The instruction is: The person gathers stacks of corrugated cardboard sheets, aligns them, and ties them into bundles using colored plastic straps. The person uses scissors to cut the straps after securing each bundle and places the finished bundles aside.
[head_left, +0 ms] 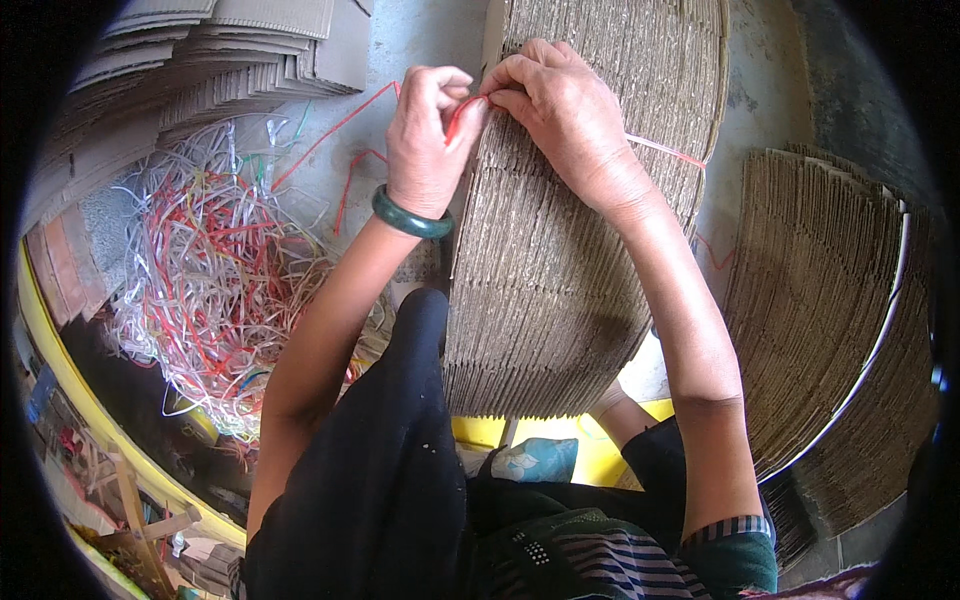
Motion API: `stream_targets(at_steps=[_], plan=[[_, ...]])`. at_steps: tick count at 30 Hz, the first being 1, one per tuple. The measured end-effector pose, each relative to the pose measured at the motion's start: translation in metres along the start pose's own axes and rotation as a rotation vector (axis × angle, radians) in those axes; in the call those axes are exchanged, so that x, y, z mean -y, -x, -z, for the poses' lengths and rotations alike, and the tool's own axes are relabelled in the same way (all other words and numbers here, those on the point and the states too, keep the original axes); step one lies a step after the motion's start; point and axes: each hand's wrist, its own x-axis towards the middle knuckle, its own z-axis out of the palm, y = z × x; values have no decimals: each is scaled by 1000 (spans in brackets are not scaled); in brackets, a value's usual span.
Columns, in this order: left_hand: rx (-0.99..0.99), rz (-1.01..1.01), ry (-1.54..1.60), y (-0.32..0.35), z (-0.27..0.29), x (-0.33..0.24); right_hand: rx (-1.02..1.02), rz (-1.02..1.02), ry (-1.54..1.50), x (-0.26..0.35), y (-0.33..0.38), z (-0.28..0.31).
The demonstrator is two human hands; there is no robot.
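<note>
L. hand (420, 135) & r. hand (562, 115): thin red plastic strap (457, 118) is pinched by both; prob. light, flexible, slippery, best gripped nr. ends.

forearms (335, 310) (685, 295) extended forward | hands (425, 140) (568, 118) close together | right thumb (513, 103) and fingers (512, 74) pinched

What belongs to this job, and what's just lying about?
Apparently in use:
red plastic strap, held by left hand and right hand
ribbed brown cardboard stack beneath them

Apparently just lying about:
tangled red-and-white plastic strips, left
flat grey-brown cardboard sheets, upper left
curved brown cardboard stack, right
</note>
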Motion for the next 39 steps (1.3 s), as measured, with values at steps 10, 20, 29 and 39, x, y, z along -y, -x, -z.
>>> stream_targets(at_steps=[10,20,29,39], plan=[[416,-293,-434,9,36,-3,-187,98,116,-5,11,-14],[477,468,-78,64,68,65,-286,-234,-189,-32,52,54],[427,176,-689,85,71,97,404,-402,388,-179,285,63],[-79,679,614,81,33,76,541,-564,225,-201,298,66]])
